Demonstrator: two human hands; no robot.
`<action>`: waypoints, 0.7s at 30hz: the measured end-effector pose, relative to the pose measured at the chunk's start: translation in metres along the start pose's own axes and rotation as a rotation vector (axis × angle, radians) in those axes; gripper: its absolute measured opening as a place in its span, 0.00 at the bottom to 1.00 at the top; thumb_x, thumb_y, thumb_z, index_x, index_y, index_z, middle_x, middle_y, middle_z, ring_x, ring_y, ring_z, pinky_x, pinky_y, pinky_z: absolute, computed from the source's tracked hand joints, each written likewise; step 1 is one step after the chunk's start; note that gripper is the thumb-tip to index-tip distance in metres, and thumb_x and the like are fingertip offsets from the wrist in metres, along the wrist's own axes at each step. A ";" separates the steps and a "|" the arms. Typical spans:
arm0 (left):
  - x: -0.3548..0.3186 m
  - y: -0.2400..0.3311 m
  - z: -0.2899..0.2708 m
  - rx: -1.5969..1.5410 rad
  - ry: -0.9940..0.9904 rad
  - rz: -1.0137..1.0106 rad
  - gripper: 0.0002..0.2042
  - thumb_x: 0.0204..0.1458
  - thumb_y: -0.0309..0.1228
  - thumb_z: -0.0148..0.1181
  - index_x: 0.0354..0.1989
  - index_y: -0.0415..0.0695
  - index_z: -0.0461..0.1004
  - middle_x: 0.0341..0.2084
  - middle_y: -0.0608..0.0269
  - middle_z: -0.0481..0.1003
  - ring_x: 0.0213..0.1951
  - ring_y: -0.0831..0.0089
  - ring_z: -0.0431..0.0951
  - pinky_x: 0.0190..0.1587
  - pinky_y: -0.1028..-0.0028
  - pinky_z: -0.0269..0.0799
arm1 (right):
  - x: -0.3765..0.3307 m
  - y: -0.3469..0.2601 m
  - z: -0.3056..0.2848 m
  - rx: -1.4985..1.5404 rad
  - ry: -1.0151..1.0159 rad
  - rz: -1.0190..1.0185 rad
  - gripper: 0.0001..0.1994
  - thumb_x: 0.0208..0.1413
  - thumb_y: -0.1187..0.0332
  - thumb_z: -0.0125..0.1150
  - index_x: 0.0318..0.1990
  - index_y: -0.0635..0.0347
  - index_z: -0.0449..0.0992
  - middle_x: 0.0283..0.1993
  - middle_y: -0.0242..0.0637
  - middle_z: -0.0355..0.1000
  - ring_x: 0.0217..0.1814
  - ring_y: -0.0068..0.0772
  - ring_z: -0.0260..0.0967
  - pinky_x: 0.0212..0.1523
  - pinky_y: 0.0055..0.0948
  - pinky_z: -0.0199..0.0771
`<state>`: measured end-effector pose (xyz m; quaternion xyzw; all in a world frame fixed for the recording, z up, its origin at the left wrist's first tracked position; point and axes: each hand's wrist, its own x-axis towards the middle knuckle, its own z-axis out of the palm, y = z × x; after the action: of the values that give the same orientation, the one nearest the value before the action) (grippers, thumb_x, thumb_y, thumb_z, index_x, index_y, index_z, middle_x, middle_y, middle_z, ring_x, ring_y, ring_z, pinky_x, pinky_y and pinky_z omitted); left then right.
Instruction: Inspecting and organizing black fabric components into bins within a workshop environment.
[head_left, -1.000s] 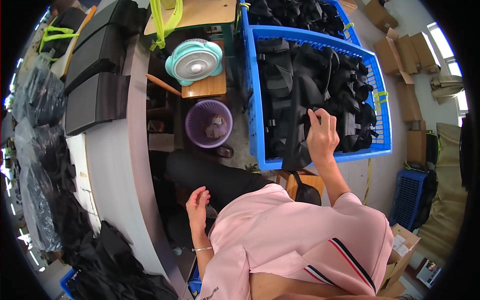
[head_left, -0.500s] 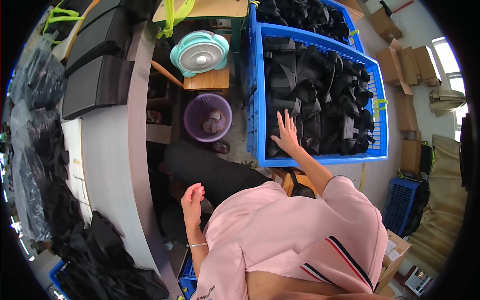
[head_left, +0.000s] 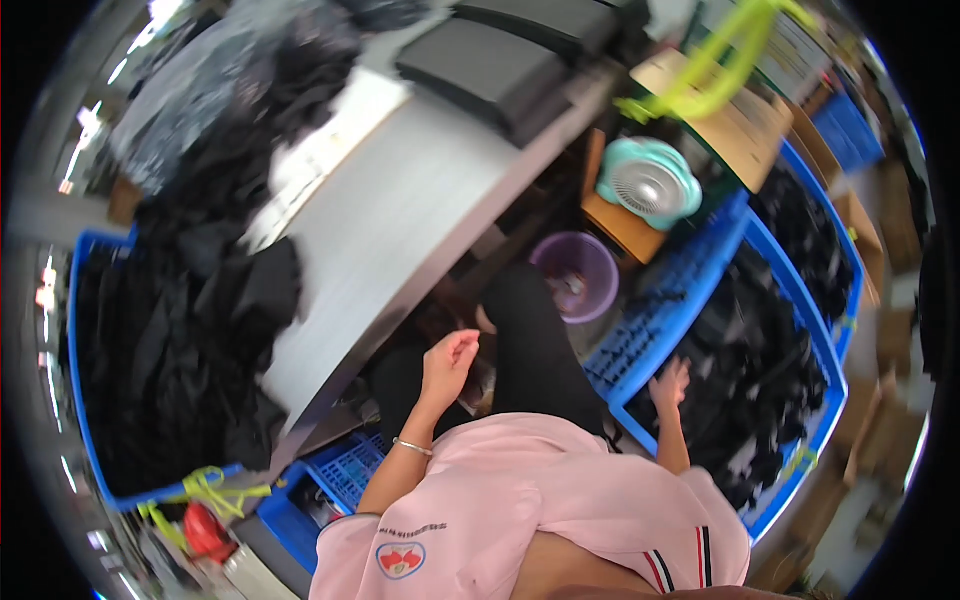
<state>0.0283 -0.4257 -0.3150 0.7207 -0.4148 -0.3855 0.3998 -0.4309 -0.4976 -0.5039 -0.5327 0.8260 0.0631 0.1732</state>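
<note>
From here, the right hand [head_left: 671,386] sits fingers apart at the black pieces [head_left: 750,345] inside the nearer blue crate [head_left: 668,305], where gentle, flat handling likely suits, while the left hand [head_left: 448,372] curls, whether empty I can't tell.

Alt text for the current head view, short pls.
Blurred fisheye view down at a person in a pink top, right grip over a blue crate of black items, contact unclear. The left grip is loosely curled above the lap. A grey tabletop slants across the left; a purple bin and teal fan stand beyond the knees.
</note>
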 end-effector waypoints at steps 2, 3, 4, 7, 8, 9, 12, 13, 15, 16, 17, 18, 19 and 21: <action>0.010 0.004 -0.027 -0.046 0.257 0.027 0.08 0.60 0.27 0.61 0.44 0.38 0.80 0.33 0.68 0.80 0.36 0.84 0.76 0.41 0.80 0.72 | -0.007 0.024 -0.002 0.037 0.126 -0.143 0.45 0.48 0.65 0.71 0.72 0.55 0.50 0.78 0.47 0.40 0.66 0.60 0.61 0.59 0.48 0.71; 0.012 0.001 -0.049 0.019 0.426 0.104 0.08 0.60 0.28 0.61 0.43 0.37 0.80 0.33 0.67 0.80 0.37 0.84 0.75 0.43 0.80 0.72 | -0.028 0.001 -0.037 0.013 0.074 -0.106 0.44 0.49 0.66 0.70 0.72 0.57 0.50 0.78 0.49 0.41 0.62 0.61 0.66 0.56 0.46 0.74; 0.018 -0.004 -0.071 0.101 0.608 0.172 0.09 0.60 0.30 0.60 0.43 0.39 0.80 0.33 0.59 0.82 0.35 0.75 0.80 0.41 0.74 0.75 | -0.042 -0.018 -0.065 -0.008 0.064 -0.096 0.43 0.51 0.67 0.69 0.72 0.57 0.50 0.78 0.50 0.40 0.60 0.62 0.68 0.52 0.45 0.76; 0.034 0.019 -0.133 0.265 0.986 0.241 0.13 0.54 0.24 0.63 0.48 0.39 0.76 0.41 0.56 0.77 0.43 0.65 0.77 0.49 0.68 0.71 | -0.062 -0.043 -0.094 0.011 0.161 -0.160 0.36 0.55 0.69 0.64 0.70 0.58 0.55 0.77 0.50 0.44 0.59 0.61 0.69 0.46 0.42 0.78; 0.037 0.023 -0.152 0.372 1.100 0.302 0.17 0.51 0.22 0.65 0.51 0.39 0.75 0.45 0.55 0.75 0.46 0.61 0.75 0.52 0.66 0.69 | -0.062 -0.055 -0.096 0.094 0.232 -0.332 0.34 0.56 0.69 0.63 0.69 0.59 0.57 0.76 0.50 0.46 0.60 0.60 0.68 0.47 0.41 0.78; 0.042 0.026 -0.166 0.371 1.111 0.300 0.17 0.51 0.22 0.65 0.51 0.39 0.75 0.45 0.55 0.75 0.46 0.61 0.75 0.52 0.66 0.69 | -0.065 -0.069 -0.100 0.178 0.304 -0.497 0.31 0.57 0.70 0.62 0.68 0.59 0.59 0.75 0.50 0.49 0.61 0.59 0.68 0.48 0.41 0.77; 0.050 0.017 -0.199 0.641 1.366 0.266 0.25 0.45 0.20 0.67 0.55 0.41 0.73 0.51 0.57 0.70 0.53 0.56 0.69 0.56 0.61 0.65 | -0.099 -0.159 -0.132 0.336 0.291 -0.771 0.25 0.58 0.73 0.60 0.63 0.59 0.66 0.72 0.50 0.55 0.66 0.56 0.64 0.54 0.41 0.74; 0.052 0.000 -0.209 0.636 1.375 0.266 0.25 0.45 0.20 0.67 0.55 0.41 0.73 0.51 0.57 0.70 0.53 0.56 0.69 0.56 0.61 0.65 | -0.113 -0.188 -0.141 0.357 0.313 -0.892 0.24 0.57 0.73 0.60 0.62 0.59 0.67 0.71 0.50 0.56 0.66 0.56 0.64 0.55 0.41 0.74; 0.055 -0.031 -0.231 0.605 1.212 0.338 0.20 0.49 0.19 0.64 0.53 0.43 0.75 0.50 0.57 0.70 0.51 0.58 0.71 0.53 0.63 0.68 | -0.142 -0.244 -0.150 0.381 0.269 -1.066 0.22 0.56 0.75 0.60 0.59 0.59 0.70 0.67 0.49 0.63 0.63 0.53 0.67 0.56 0.40 0.73; 0.055 -0.033 -0.235 0.402 1.218 0.326 0.13 0.55 0.19 0.60 0.49 0.43 0.78 0.45 0.57 0.73 0.45 0.62 0.75 0.46 0.69 0.72 | -0.152 -0.269 -0.149 0.377 0.264 -1.219 0.20 0.56 0.75 0.60 0.57 0.60 0.72 0.64 0.48 0.66 0.61 0.52 0.69 0.55 0.40 0.74; 0.052 -0.030 -0.238 0.399 1.215 0.330 0.13 0.55 0.19 0.60 0.49 0.43 0.78 0.45 0.57 0.73 0.45 0.62 0.75 0.46 0.69 0.72 | -0.164 -0.293 -0.148 0.370 0.254 -1.371 0.18 0.55 0.76 0.60 0.55 0.60 0.73 0.61 0.47 0.70 0.59 0.51 0.71 0.54 0.40 0.74; 0.048 -0.020 -0.238 0.324 1.211 0.387 0.10 0.57 0.20 0.58 0.46 0.41 0.79 0.42 0.59 0.74 0.40 0.68 0.75 0.42 0.72 0.72 | -0.179 -0.315 -0.148 0.417 0.225 -1.479 0.16 0.56 0.76 0.60 0.53 0.60 0.75 0.58 0.46 0.72 0.56 0.50 0.73 0.54 0.39 0.74; 0.042 -0.007 -0.237 0.247 1.205 0.443 0.07 0.59 0.21 0.57 0.43 0.39 0.79 0.38 0.61 0.74 0.35 0.73 0.75 0.38 0.75 0.72 | -0.195 -0.338 -0.148 0.464 0.195 -1.587 0.14 0.57 0.75 0.59 0.52 0.59 0.76 0.55 0.45 0.74 0.54 0.48 0.74 0.53 0.39 0.75; 0.035 0.016 -0.229 0.206 1.170 0.458 0.06 0.59 0.20 0.57 0.40 0.38 0.80 0.36 0.61 0.75 0.35 0.74 0.75 0.38 0.76 0.72 | -0.226 -0.383 -0.145 0.621 0.086 -1.658 0.13 0.59 0.74 0.58 0.51 0.61 0.76 0.53 0.43 0.75 0.52 0.47 0.75 0.51 0.37 0.76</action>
<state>0.2394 -0.4036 -0.2211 0.7400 -0.3063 0.2088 0.5613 -0.0335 -0.5082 -0.2583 -0.8906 0.1601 -0.3299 0.2688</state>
